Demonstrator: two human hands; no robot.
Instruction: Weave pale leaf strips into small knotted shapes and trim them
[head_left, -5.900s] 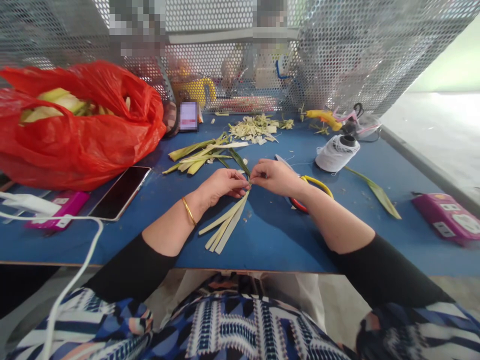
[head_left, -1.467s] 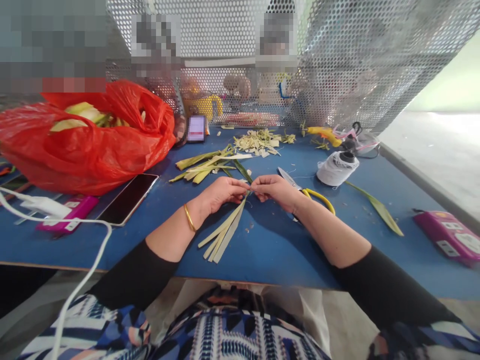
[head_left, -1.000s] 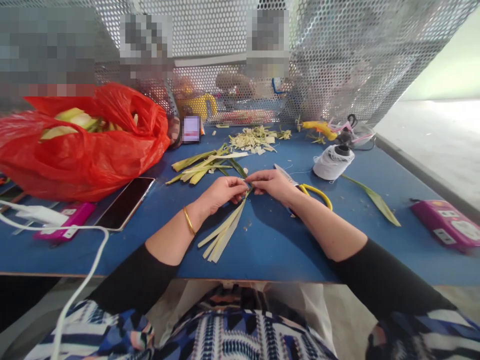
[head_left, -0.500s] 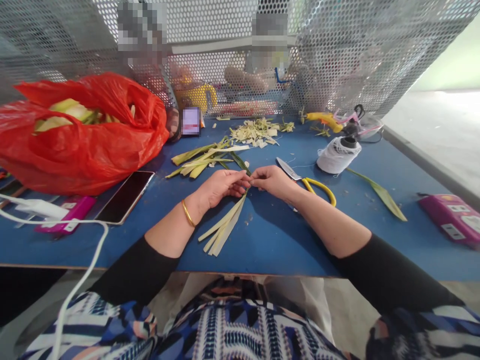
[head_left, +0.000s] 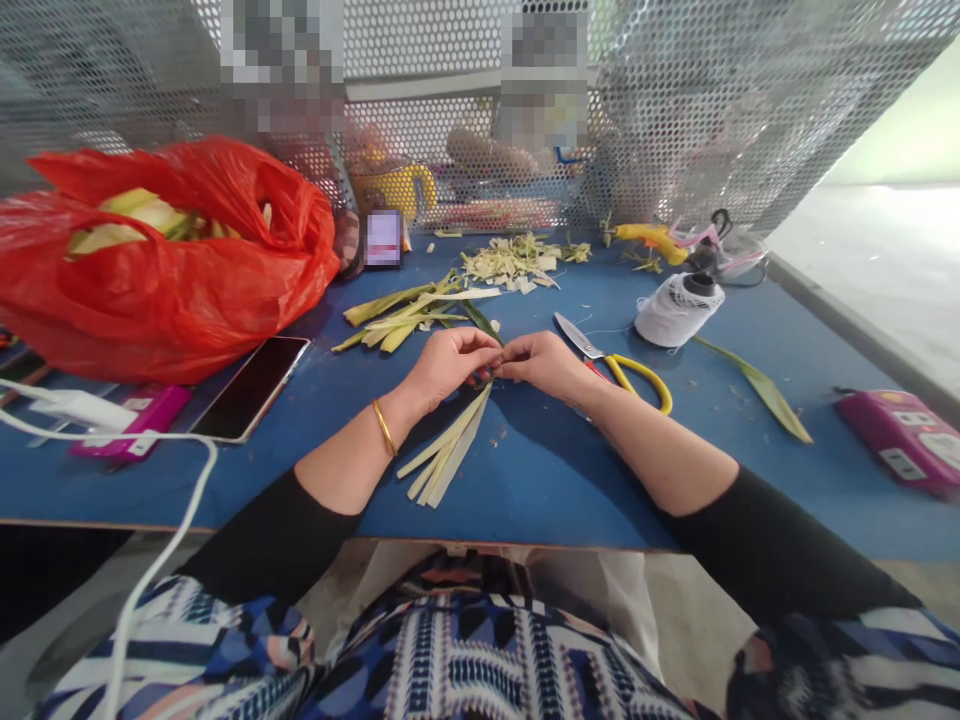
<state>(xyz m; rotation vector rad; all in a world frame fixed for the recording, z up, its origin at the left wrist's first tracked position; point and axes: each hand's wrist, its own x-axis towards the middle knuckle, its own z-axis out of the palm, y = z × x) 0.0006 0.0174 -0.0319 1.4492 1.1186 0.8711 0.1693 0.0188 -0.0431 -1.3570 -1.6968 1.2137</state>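
Pale strips of corn-husk-like leaf [head_left: 448, 452] fan out toward me on the blue table [head_left: 570, 490], their gathered end running up under my fingers. My left hand [head_left: 448, 365], with a gold bangle at the wrist, pinches this gathered end. Fingertip to fingertip with it, my right hand [head_left: 541, 362] pinches the same spot; my fingers hide the exact grip. Just right of my right hand lie scissors [head_left: 637, 382] with yellow handles, blades spread a little. A cone of white thread [head_left: 679, 312] stands beyond them. Past my left hand lies a loose pile of longer leaf strips [head_left: 405, 318].
A red plastic bag [head_left: 225, 290] of leaves fills the left, near a dark phone [head_left: 255, 390] and a purple power strip [head_left: 135, 425]. Leaf scraps [head_left: 510, 262] lie before the perforated metal screen [head_left: 420, 60]. One leaf [head_left: 772, 400] and another purple power strip [head_left: 904, 440] lie right.
My left hand has turned slightly, with its fingers more curled over the gathered end. My right hand has barely shifted, and the strips stay in place.
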